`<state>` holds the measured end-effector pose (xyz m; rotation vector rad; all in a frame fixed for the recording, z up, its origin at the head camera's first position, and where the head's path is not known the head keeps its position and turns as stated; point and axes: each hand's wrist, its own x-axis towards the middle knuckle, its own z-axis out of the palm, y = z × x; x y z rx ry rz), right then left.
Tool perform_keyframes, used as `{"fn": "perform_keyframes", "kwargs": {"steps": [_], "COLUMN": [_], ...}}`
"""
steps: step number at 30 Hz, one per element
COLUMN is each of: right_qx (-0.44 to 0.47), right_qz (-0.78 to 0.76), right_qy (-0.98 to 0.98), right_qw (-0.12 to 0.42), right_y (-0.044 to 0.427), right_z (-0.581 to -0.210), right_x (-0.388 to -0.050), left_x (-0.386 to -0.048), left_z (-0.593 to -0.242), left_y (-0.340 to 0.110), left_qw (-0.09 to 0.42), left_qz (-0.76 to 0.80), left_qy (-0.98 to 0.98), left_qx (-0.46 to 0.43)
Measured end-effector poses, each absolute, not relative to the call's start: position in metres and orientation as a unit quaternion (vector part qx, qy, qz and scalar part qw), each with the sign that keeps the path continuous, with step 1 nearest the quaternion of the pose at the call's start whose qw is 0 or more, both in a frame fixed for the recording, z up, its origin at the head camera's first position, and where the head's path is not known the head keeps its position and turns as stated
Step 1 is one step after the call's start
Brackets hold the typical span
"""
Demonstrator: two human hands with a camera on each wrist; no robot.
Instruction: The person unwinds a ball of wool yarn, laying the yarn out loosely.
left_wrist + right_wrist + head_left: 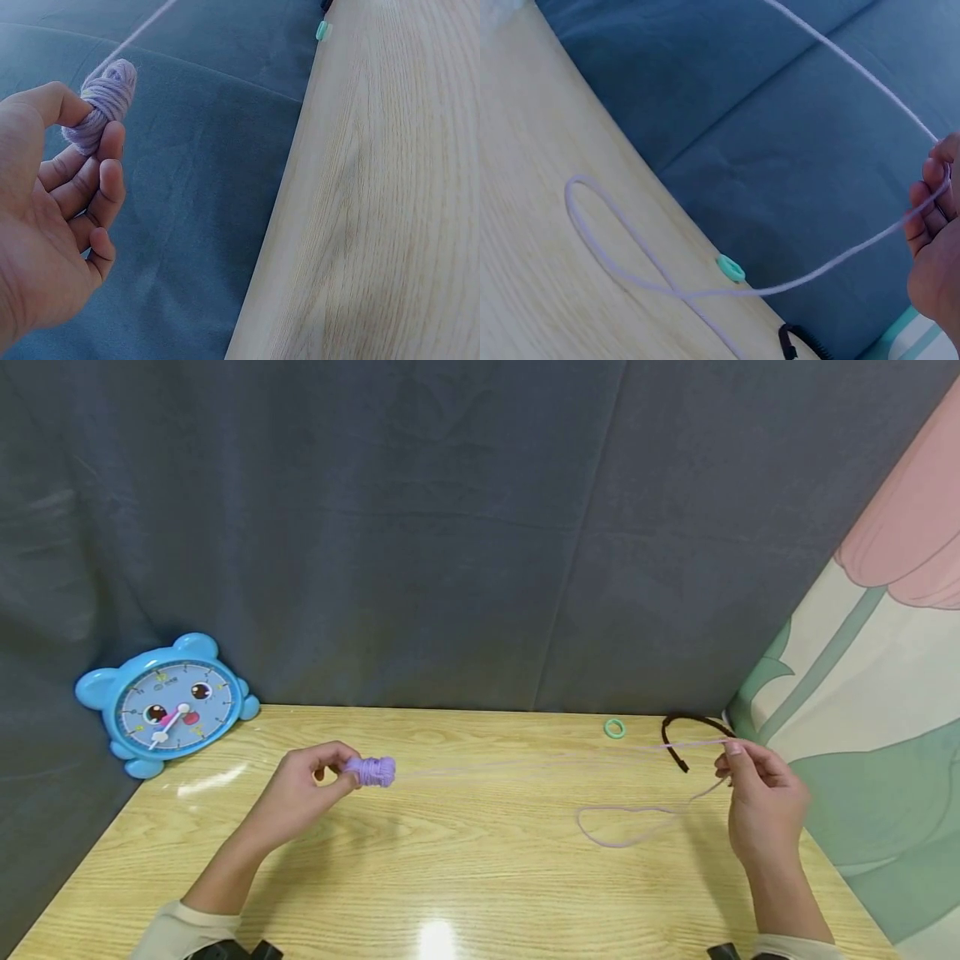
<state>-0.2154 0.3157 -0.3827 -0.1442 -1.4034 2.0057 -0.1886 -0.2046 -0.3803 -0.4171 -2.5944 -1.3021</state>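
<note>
Table edge [450, 711] beyond lilac yarn [372, 771]

Pale wood-grain surface [480, 877]: bright; white glare at lower centre and near the blue plastic animal-shaped clock [176, 693]; soft shadows. Thin lilac yarn strand [618, 808]: faint in head view. Wrist views: cooler-toned.

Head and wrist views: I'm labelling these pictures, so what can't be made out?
Lilac yarn strand: right wrist view, cut off by top and bottom edges.
Wound lilac yarn bundle: left wrist view, partly covered by the left hand.
Right hand: right wrist view, partly beyond the right edge.
Curved black band: right wrist view, cut off by the bottom edge.
Blue animal-shaped clock: head view, dial lettering too small to read.
</note>
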Motion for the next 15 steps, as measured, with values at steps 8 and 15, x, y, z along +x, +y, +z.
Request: {"fn": "perform_keyframes", "kwargs": {"steps": [8, 15], "right_qx": [-0.017, -0.041], "right_qz": [0.801, 0.800], "right_qy": [-0.475, -0.474], "right_qw": [0.363, 0.366], "right_y": [0.324, 0.332], "right_z": [-0.382, -0.384], "right_x": [-0.217, -0.217], "left_x": [-0.189, -0.189], "left_z": [-0.379, -0.379], "left_y": [-0.205, -0.206], "left_qw": [0.111, 0.124], "left_qz": [-0.439, -0.436], "left_qy": [-0.881, -0.880], "left_qx": [-0.139, -0.139]}}
